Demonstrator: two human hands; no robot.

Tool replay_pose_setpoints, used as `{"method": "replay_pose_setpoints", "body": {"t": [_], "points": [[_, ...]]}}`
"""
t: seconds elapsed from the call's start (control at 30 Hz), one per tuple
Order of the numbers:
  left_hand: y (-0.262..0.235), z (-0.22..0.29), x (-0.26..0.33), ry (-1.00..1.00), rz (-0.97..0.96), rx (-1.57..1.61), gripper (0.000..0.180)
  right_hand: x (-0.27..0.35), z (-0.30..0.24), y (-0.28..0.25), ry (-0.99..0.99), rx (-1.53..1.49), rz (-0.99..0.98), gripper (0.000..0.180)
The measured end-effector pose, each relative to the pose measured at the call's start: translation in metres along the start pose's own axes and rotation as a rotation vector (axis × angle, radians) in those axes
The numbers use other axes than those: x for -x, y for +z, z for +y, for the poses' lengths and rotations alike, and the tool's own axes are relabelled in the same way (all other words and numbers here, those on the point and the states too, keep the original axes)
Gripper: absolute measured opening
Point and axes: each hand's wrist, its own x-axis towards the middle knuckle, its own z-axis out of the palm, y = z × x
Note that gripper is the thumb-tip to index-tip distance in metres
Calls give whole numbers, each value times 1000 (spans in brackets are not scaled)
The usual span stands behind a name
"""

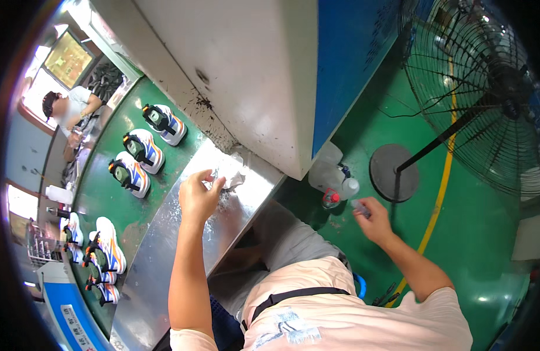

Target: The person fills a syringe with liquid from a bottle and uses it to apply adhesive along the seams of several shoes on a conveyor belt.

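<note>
**Worker reaches two ways at a shoe line**

Seated at a metal-topped desk (164,257), a person in a pale shirt stretches both arms out. The left hand (198,196) rests on the shiny surface, its grip curled loosely, fingertips touching a crumpled white cloth (232,172) lying near the desk's far edge. The right hand (372,221) is held low beside the desk, over the green floor (475,245), its grip pinched on a small grey object (360,207) too small to identify. Just beyond that hand stand a clear plastic jug (327,171) and a red-capped bottle (331,199). Beyond the desk, white sneakers (142,151) with orange and blue trim ride a green conveyor (103,193). A standing fan (480,88) looms at right, and another person (74,108) works at the belt's far end
</note>
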Motion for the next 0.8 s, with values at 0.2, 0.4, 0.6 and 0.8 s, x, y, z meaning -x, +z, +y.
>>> {"method": "replay_pose_setpoints", "body": {"t": [0.2, 0.4, 0.6, 0.8], "points": [[24, 3, -3, 151, 53, -116, 23, -14, -101, 25, -237, 25, -82, 24], [22, -20, 14, 15, 224, 359, 8, -73, -179, 114, -418, -132, -232, 22], [6, -44, 38, -339, 249, 1164, 10, -94, -240, 173, -509, -58, -237, 24], [-13, -84, 59, -417, 251, 1353, 14, -92, -256, 195, -638, -152, -317, 23]]}}
